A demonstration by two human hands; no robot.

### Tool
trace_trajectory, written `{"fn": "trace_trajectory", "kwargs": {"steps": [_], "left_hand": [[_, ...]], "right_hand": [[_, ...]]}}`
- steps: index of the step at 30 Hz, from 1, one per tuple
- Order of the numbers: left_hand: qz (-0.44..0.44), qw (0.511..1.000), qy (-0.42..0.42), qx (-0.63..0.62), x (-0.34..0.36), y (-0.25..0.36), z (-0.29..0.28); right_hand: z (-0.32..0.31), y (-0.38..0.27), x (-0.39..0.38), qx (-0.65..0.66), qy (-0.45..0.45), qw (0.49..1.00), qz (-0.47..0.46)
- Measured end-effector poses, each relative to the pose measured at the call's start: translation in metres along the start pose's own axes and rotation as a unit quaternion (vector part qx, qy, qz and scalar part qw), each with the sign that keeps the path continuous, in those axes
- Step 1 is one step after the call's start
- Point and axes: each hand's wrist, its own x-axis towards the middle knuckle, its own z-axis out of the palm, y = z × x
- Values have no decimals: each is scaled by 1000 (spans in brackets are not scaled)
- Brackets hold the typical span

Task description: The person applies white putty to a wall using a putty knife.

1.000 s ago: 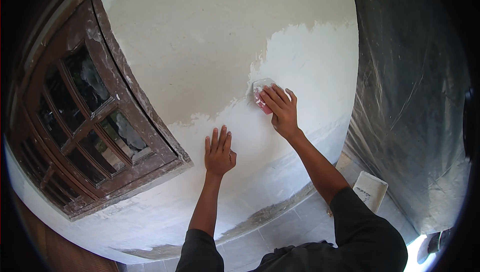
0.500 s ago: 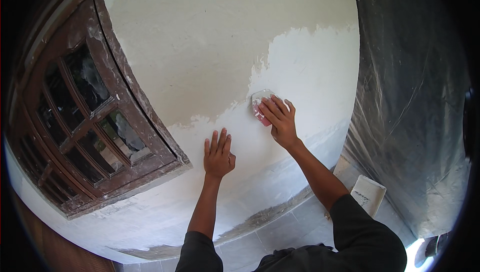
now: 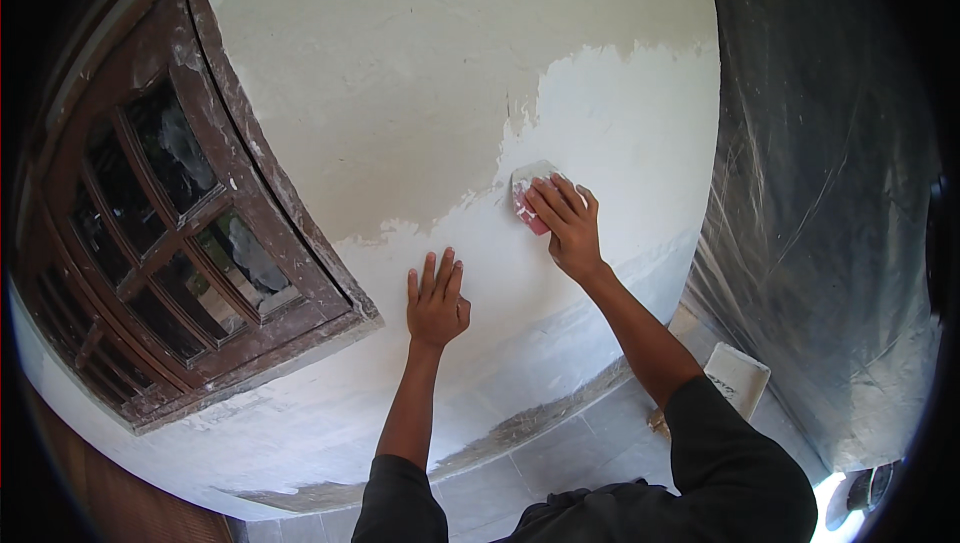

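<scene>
Flat on the wall, with the fingers stretched upward, rests my left hand (image 3: 437, 303), which holds nothing. My right hand (image 3: 575, 233) is closed on a pink putty scraper (image 3: 530, 213) smeared with white, and presses it to the wall. The scraper lies along the ragged border between the white coat (image 3: 620, 133) and the bare beige wall (image 3: 390, 93). My fingers cover part of the scraper's right side.
A brown wooden window (image 3: 190, 233) with several glass panes is to the left, its frame spotted white. Clear plastic sheeting (image 3: 820, 203) hangs on the right. A white tray (image 3: 740, 378) stands on the grey tiled floor (image 3: 540, 458), beyond my right arm.
My right hand and the scraper have shifted slightly up and to the right along the wall. My left hand stays nearly in place.
</scene>
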Motion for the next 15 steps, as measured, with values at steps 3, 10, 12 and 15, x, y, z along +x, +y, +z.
{"fn": "trace_trajectory", "kwargs": {"steps": [3,10,12,15], "left_hand": [[2,1000,6,5,-2,0,0],[-4,1000,-13,-17,1,2,-1],[-2,1000,-7,-13,1,1,-1],[-1,1000,-2,-13,0,-1,-1]], "right_hand": [[-13,-9,-12,17,5,1000,-3],[-18,1,124,8,118,993,-28],[-10,2,116,0,113,993,-28],[4,-12,44,17,39,999,-4]]}}
